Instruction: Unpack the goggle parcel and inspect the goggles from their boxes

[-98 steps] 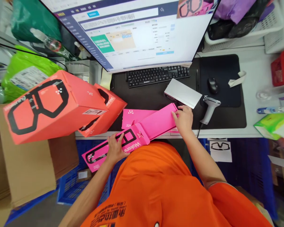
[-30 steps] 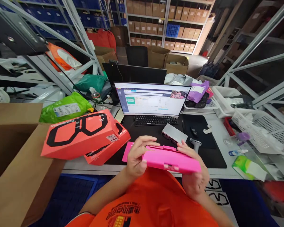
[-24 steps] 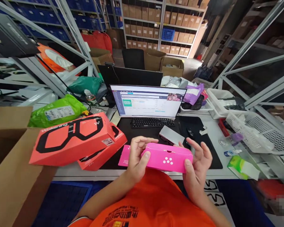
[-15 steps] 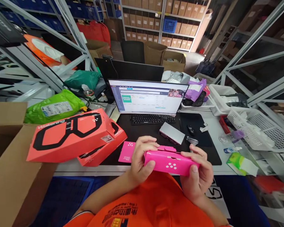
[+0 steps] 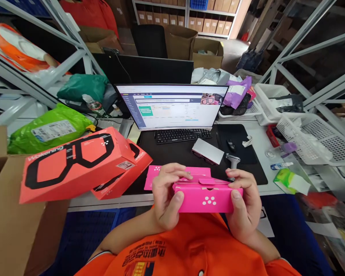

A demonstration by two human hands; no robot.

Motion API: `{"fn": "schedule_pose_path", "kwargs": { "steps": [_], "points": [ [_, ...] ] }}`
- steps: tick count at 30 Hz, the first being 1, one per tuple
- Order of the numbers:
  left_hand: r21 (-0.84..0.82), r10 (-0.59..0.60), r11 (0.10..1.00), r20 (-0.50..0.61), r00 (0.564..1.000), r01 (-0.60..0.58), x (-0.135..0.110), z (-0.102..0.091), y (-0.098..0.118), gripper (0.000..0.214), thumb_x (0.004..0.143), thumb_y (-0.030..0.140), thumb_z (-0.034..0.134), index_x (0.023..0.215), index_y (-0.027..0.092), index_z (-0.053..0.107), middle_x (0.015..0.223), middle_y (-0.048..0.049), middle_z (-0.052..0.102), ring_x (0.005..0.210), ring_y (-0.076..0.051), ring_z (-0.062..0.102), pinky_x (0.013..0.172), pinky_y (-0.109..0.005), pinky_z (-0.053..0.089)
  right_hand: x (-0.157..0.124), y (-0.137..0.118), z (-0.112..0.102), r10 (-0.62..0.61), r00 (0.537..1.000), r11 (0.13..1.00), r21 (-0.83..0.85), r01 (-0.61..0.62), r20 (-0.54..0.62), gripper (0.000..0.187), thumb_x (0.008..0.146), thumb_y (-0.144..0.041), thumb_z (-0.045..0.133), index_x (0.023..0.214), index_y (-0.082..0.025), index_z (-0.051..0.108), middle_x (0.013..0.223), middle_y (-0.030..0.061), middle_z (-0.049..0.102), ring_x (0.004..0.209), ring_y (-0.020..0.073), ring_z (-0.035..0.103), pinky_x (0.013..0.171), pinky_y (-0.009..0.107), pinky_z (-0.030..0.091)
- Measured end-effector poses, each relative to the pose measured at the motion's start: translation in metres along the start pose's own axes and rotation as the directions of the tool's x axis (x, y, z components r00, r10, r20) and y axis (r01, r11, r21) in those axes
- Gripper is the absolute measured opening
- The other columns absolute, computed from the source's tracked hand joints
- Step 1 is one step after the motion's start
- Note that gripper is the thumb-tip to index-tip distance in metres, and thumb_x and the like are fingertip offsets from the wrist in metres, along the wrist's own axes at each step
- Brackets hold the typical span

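Pink carton (image 5: 209,201): above the desk's (image 5: 138,199) front edge, its lid flap (image 5: 212,181) partly raised, contents hidden.
Left hand (image 5: 167,195): pinches the carton's left end.
Right hand (image 5: 246,203): pinches its right end.
Coral Wakening boxes (image 5: 87,159): overlapping near the desk's front-left corner.
Perforated white basket (image 5: 336,132): right edge, holding clear plastic (image 5: 319,143).
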State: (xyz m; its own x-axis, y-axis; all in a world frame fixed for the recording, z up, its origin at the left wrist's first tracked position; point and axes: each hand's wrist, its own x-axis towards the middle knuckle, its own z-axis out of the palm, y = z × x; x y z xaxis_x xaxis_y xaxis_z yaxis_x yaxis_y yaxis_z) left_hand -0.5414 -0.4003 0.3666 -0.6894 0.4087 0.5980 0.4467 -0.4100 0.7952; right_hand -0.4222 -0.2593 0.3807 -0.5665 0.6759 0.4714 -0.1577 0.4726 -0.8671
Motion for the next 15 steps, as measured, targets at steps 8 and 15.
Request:
{"fn": "schedule_pose_path", "kwargs": {
  "steps": [8,15],
  "points": [
    [0.072,-0.036,0.997,0.029,0.999,0.034,0.000,-0.008,-0.008,0.028,0.099,0.041,0.045,0.096,0.019,0.062,0.103,-0.0093,0.057,0.093,-0.023,0.062,0.082,-0.043,0.056,0.008,0.000,0.006,-0.172,0.985,0.984,-0.044,0.171,-0.026,0.013,0.093,-0.024,0.050,0.089,-0.025,0.062,0.085,0.0047,0.061,0.085,0.0250,0.059,0.094,0.055,0.049],
    [0.005,-0.037,0.999,0.065,0.997,0.037,0.002,-0.009,-0.011,0.018,0.097,0.027,0.049,0.104,0.020,0.064,0.101,-0.0085,0.062,0.094,-0.022,0.063,0.087,-0.048,0.058,0.014,-0.004,-0.011,0.157,0.982,0.976,0.137,-0.171,0.109,0.014,0.094,-0.027,0.059,0.082,-0.024,0.065,0.095,0.0059,0.067,0.099,0.0256,0.064,0.097,0.051,0.053]
  ]
}}
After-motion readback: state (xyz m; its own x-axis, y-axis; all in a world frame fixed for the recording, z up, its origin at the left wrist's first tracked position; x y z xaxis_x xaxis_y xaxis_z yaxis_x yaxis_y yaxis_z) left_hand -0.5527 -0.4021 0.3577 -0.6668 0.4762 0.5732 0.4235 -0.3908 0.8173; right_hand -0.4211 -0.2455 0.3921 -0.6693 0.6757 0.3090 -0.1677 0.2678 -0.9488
